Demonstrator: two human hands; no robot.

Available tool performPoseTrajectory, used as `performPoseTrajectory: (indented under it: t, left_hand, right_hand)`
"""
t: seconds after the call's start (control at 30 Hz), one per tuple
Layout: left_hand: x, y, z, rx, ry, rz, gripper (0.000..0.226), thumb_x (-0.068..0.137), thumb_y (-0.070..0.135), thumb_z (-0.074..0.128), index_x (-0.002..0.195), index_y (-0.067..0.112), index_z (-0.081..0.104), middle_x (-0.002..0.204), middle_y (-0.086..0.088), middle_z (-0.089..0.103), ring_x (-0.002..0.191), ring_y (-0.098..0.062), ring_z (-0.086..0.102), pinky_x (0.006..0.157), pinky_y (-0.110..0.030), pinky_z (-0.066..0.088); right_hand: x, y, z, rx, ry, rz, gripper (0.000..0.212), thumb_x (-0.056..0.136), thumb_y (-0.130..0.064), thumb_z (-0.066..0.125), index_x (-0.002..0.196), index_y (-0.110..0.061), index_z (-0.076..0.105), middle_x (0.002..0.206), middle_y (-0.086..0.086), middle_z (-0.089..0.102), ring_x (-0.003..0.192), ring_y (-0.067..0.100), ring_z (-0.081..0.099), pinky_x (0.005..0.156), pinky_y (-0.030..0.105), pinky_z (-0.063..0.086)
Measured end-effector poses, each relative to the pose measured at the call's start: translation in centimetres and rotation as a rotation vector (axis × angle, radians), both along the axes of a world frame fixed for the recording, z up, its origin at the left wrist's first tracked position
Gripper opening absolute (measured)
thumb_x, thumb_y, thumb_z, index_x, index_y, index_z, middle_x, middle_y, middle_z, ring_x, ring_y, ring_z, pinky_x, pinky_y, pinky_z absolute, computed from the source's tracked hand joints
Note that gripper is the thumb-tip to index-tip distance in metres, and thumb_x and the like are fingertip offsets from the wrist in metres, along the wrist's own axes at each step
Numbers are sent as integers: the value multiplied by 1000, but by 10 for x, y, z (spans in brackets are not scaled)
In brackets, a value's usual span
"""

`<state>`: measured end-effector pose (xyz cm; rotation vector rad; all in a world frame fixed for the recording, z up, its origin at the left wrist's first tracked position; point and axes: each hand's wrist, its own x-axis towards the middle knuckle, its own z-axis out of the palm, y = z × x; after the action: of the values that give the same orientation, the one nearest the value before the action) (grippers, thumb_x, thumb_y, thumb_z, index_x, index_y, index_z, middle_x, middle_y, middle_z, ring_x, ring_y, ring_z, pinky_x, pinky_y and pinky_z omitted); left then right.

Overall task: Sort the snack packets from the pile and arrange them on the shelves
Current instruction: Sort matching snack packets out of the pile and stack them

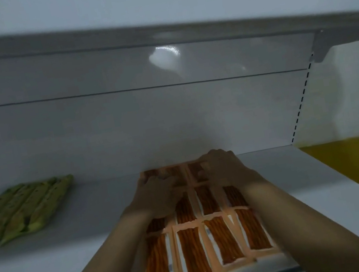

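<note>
Orange packets (pixel 191 251) run from the shelf's (pixel 52 266) front edge to its back, left hand (pixel 156 187) pressing flat there, right hand's (pixel 224 166) grip indiscernible; green packets (pixel 18 209) lie left.

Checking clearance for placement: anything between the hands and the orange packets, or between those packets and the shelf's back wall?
Nothing visible. The left hand and right hand are on the orange packets, whose back row appears to reach the back wall. The green packets lie apart, far to the left.

Both forearms stretched forward, left hand (pixel 157 193) laid flat, right hand (pixel 226 167) arched, its fingers hidden
</note>
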<state>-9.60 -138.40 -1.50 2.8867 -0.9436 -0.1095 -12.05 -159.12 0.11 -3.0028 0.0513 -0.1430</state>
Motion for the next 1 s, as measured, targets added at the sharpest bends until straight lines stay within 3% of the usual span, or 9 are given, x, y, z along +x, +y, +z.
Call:
performPoseTrajectory:
  t: [0.07,0.13,0.2,0.27,0.4,0.57,0.7,1.0]
  left_hand:
    - [-7,4,7,7,-20,37,39,98,47,39,134,34,45,148,2,41,135,-24,37,104,-48,27]
    - [-19,7,14,-18,-39,80,44,99,47,42,139,30,43,151,0,38,139,-23,31,108,-45,24]
    - [-34,10,21,-23,-81,110,49,99,48,42,144,30,39,154,2,34,141,-21,28,112,-43,23]
    - [-50,16,25,-37,-125,123,54,98,55,38,147,31,37,156,3,33,141,-21,31,110,-40,24]
    - [-88,33,35,-109,-244,173,86,74,71,9,141,31,45,142,1,51,126,-25,48,102,-40,33]
    - [-130,62,36,-85,-306,322,64,93,67,33,147,32,40,150,4,44,137,-20,40,104,-41,32]
    - [-166,101,38,-51,-311,432,64,94,64,39,150,31,35,154,6,39,140,-17,35,108,-39,29]
    - [-233,215,39,-84,-331,678,64,95,62,40,150,31,35,153,7,39,140,-17,34,110,-41,29]
  right_hand:
    - [-14,-2,9,26,-42,9,26,89,-45,55,99,-23,66,96,3,64,96,27,61,82,36,42]
    - [-30,-1,17,28,-64,18,35,93,-47,52,118,-25,62,117,5,63,114,28,57,95,38,39]
    - [-47,1,27,59,-81,7,51,96,-49,49,143,-26,47,145,3,48,133,25,42,109,36,27]
    - [-62,4,35,94,-116,29,57,98,-49,48,149,-28,37,153,1,39,139,22,34,113,34,21]
    - [-85,13,39,83,-157,90,64,95,-53,51,151,-29,32,157,1,33,143,22,30,118,36,19]
    - [-104,52,32,97,-220,237,67,90,-59,54,147,-27,41,151,4,42,137,27,39,114,41,30]
    - [-113,101,27,261,-152,369,64,89,-55,58,146,-30,41,147,-2,47,132,22,44,106,36,39]
    - [-126,224,37,135,-145,614,73,91,-63,50,152,-29,29,158,-1,30,144,21,25,116,39,18]
